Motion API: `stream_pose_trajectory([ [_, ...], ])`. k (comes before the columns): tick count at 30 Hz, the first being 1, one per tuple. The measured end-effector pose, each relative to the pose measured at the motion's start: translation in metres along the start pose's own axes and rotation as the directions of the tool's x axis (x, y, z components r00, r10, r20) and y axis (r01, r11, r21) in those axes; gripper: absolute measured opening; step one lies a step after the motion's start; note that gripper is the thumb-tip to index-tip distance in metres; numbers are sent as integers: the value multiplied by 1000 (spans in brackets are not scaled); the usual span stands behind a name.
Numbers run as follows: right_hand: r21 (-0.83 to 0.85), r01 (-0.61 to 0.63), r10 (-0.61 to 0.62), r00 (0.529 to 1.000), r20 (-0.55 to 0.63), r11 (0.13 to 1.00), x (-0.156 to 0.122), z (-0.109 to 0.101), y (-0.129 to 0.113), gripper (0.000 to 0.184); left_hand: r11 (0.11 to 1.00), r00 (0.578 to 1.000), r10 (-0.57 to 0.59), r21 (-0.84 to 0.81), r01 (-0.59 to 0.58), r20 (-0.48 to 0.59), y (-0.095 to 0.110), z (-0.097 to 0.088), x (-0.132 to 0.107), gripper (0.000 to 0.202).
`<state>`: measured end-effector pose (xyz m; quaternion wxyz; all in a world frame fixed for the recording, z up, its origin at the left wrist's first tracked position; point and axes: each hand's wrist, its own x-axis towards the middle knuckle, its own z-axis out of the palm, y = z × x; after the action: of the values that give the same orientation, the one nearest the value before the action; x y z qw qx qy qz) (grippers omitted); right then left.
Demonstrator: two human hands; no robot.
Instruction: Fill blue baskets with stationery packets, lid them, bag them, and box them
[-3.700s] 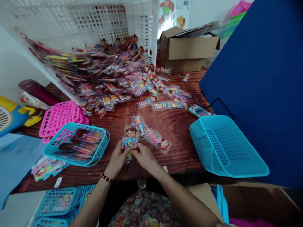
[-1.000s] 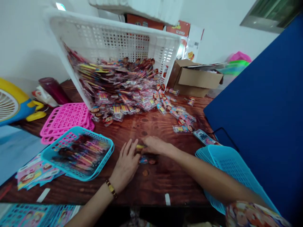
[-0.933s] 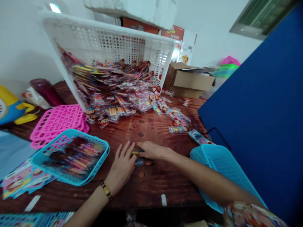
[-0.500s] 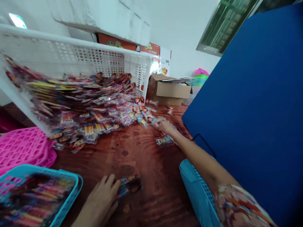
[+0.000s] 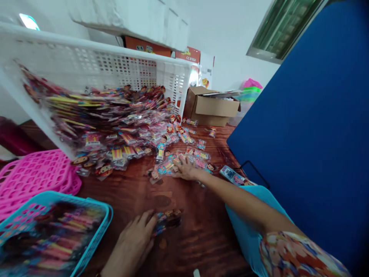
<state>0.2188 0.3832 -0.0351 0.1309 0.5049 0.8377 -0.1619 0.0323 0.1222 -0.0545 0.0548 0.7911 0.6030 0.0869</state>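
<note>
Nearest the camera, the left hand [image 5: 131, 244] lies flat and spread on the tabletop [image 5: 184, 238], its fingertips pinning a few small packets [image 5: 167, 219] without closing around them; because nothing grips them, a nudge could slide them loose or fan them out of order. Just left of it the blue basket [image 5: 95, 231] already holds packets, and the pink trays [image 5: 34, 179] lie beyond it. Farther out, the right hand [image 5: 184, 169] reaches with fingers open and flat onto a loose scatter of packets [image 5: 165, 167], touching several and, as far as can be told, holding none; raking them back could drag along more than wanted or push some toward the stack of blue baskets [image 5: 248, 234] under that arm. Behind, a white crate [image 5: 109, 69] tipped on its side spills a slippery heap [image 5: 115, 123] that looks likely to slump further. The wood is dark, glossy and knotted, ending at a cardboard box [image 5: 213, 109], a blue panel [image 5: 311, 127], white walls and a high window [image 5: 276, 30]
</note>
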Motion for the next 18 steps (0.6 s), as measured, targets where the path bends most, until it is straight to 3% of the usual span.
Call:
stream_pose_trajectory([
  [5,137,249,-241,968,-74,959,-41,33,-64,84,999,996,-33,-26,35,85,13,-15,-11,44],
  [7,180,338,-332,941,-63,924,-57,33,-72,69,999,995,-31,-29,34,91,14,-17,-16,45],
  [10,228,415,-421,907,-22,881,-65,16,-63,37,998,992,-45,-31,49,119,13,-21,-18,46],
  [13,189,249,-228,966,-125,950,-50,-9,-40,24,997,981,-62,-42,71,184,14,-26,-16,41],
  [15,159,108,-73,975,-212,981,-32,-20,-26,25,996,973,-57,-57,71,225,15,-30,-16,40],
  [18,150,29,3,979,-205,988,-4,-22,-14,29,993,962,-68,-78,92,264,17,-33,-20,44],
])
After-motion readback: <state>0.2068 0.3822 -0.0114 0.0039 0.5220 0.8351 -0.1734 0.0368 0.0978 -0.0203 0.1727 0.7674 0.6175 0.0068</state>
